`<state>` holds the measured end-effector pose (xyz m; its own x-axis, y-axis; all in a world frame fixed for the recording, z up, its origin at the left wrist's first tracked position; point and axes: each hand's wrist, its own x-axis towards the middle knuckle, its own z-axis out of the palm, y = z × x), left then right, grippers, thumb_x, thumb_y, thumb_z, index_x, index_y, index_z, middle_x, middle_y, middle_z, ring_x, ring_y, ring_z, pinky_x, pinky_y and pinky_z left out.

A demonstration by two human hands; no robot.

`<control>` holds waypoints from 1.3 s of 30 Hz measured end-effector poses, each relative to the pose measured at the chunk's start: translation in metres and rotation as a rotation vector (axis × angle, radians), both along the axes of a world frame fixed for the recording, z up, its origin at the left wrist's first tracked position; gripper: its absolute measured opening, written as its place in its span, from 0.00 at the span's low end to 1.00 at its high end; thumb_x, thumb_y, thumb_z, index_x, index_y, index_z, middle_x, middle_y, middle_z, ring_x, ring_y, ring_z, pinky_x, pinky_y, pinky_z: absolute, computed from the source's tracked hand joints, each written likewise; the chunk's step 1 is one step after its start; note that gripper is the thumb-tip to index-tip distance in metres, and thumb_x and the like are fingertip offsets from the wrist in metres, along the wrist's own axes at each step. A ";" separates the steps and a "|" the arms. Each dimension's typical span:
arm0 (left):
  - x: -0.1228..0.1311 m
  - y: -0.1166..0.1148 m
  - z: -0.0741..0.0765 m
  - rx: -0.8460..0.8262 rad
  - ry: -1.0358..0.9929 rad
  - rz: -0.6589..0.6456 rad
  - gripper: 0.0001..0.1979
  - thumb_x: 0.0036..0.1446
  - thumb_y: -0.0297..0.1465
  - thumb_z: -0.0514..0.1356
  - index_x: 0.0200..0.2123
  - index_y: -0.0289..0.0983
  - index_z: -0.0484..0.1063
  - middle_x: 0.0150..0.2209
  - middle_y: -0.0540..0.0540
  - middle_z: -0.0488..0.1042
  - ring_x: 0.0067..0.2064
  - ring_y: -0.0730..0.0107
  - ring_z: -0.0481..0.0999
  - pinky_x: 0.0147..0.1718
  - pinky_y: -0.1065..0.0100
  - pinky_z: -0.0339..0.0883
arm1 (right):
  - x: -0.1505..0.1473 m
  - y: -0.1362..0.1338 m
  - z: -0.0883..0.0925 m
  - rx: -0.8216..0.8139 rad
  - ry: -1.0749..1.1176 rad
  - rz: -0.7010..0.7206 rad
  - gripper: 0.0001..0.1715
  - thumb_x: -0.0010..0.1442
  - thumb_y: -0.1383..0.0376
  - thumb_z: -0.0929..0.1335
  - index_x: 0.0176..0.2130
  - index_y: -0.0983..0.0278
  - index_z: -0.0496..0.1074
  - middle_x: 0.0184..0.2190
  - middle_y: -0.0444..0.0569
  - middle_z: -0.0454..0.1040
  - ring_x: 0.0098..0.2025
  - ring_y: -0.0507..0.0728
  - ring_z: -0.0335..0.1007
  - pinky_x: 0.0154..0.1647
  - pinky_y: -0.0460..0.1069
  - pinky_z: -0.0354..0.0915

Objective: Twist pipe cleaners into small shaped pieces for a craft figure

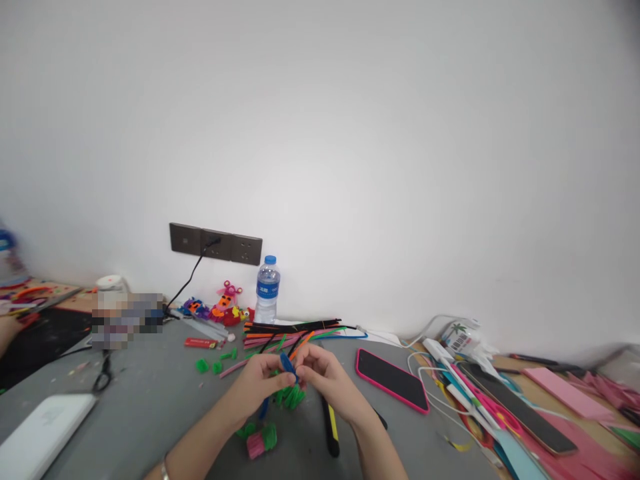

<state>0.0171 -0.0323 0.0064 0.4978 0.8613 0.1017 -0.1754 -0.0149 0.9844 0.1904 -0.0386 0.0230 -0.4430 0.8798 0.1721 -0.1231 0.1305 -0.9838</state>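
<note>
My left hand (259,382) and my right hand (327,377) meet over the grey table, their fingertips pinched on a small looped blue pipe cleaner (287,364). Its lower part is hidden behind the fingers. Just beneath them lies a cluster of green fuzzy pipe cleaner pieces (293,398). Closer to me rests a pink and green fuzzy bundle (262,442). A black and yellow tool handle (331,430) sticks out beside my right wrist; its other end is covered. Beyond my hands is a pile of coloured pipe cleaners (293,329), mostly black, orange and pink.
A water bottle (267,293) and small fuzzy figures (225,303) stand by the wall. On the right are a pink-edged phone (393,380), cables and craft sheets (570,393). A white box-like device (47,433) lies left. At the far left edge, another person's hand (7,330) shows.
</note>
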 end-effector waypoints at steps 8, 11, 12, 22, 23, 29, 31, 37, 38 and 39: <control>0.001 0.006 -0.002 -0.007 0.037 0.103 0.16 0.45 0.42 0.67 0.26 0.34 0.76 0.24 0.48 0.76 0.29 0.67 0.72 0.31 0.70 0.62 | -0.008 0.010 -0.015 -0.051 0.120 -0.105 0.15 0.51 0.58 0.73 0.31 0.63 0.66 0.26 0.42 0.67 0.25 0.50 0.63 0.27 0.45 0.61; 0.001 0.010 -0.006 -0.055 0.032 0.309 0.18 0.42 0.44 0.68 0.21 0.35 0.72 0.17 0.53 0.67 0.21 0.75 0.62 0.22 0.73 0.53 | -0.015 0.014 -0.020 0.115 0.116 -0.329 0.12 0.53 0.58 0.72 0.31 0.62 0.68 0.25 0.43 0.69 0.26 0.52 0.66 0.29 0.47 0.64; 0.000 0.011 -0.006 -0.081 0.015 0.355 0.19 0.42 0.45 0.68 0.19 0.35 0.69 0.16 0.55 0.64 0.20 0.76 0.59 0.21 0.73 0.51 | -0.018 0.014 -0.020 0.185 0.092 -0.399 0.10 0.54 0.59 0.71 0.31 0.62 0.69 0.25 0.44 0.69 0.27 0.53 0.67 0.30 0.48 0.65; -0.002 0.014 -0.011 -0.185 -0.144 0.337 0.20 0.41 0.42 0.69 0.19 0.35 0.65 0.17 0.56 0.59 0.21 0.78 0.54 0.21 0.73 0.48 | -0.035 0.001 -0.017 0.588 -0.244 -0.562 0.09 0.56 0.73 0.67 0.35 0.61 0.74 0.33 0.48 0.72 0.35 0.56 0.68 0.35 0.49 0.65; -0.002 0.014 -0.012 -0.183 -0.145 0.328 0.19 0.41 0.42 0.69 0.19 0.35 0.66 0.18 0.56 0.59 0.21 0.78 0.54 0.21 0.73 0.48 | -0.035 0.001 -0.018 0.588 -0.244 -0.573 0.09 0.56 0.73 0.67 0.34 0.61 0.74 0.32 0.48 0.72 0.34 0.56 0.68 0.35 0.49 0.65; -0.004 0.013 -0.011 -0.213 -0.137 0.265 0.19 0.40 0.43 0.70 0.21 0.34 0.69 0.19 0.55 0.60 0.22 0.77 0.56 0.22 0.73 0.50 | -0.034 0.004 -0.020 0.543 -0.165 -0.585 0.06 0.55 0.72 0.68 0.31 0.61 0.75 0.29 0.47 0.73 0.33 0.56 0.69 0.34 0.50 0.65; -0.006 0.013 -0.009 -0.219 -0.117 0.243 0.18 0.40 0.43 0.70 0.21 0.34 0.70 0.19 0.55 0.61 0.22 0.77 0.57 0.22 0.73 0.50 | -0.033 0.004 -0.019 0.532 -0.137 -0.572 0.06 0.55 0.71 0.69 0.31 0.61 0.75 0.29 0.47 0.73 0.33 0.56 0.69 0.35 0.50 0.66; -0.012 0.016 -0.005 -0.106 0.030 0.296 0.19 0.40 0.44 0.69 0.18 0.34 0.71 0.16 0.56 0.59 0.21 0.77 0.54 0.22 0.72 0.46 | -0.034 0.008 -0.021 0.479 -0.102 -0.547 0.06 0.54 0.71 0.69 0.31 0.61 0.76 0.30 0.48 0.74 0.34 0.57 0.70 0.35 0.50 0.65; -0.013 0.017 -0.005 -0.095 0.047 0.300 0.19 0.40 0.44 0.69 0.18 0.34 0.71 0.17 0.55 0.61 0.22 0.76 0.55 0.23 0.72 0.47 | -0.034 0.008 -0.023 0.458 -0.095 -0.536 0.05 0.54 0.70 0.69 0.31 0.61 0.76 0.30 0.48 0.74 0.34 0.57 0.70 0.35 0.50 0.65; -0.013 0.017 -0.006 -0.089 0.057 0.297 0.19 0.39 0.44 0.69 0.19 0.34 0.72 0.18 0.54 0.63 0.23 0.76 0.56 0.23 0.72 0.48 | -0.033 0.009 -0.024 0.437 -0.088 -0.523 0.05 0.53 0.70 0.69 0.31 0.61 0.76 0.29 0.48 0.75 0.34 0.56 0.70 0.34 0.49 0.64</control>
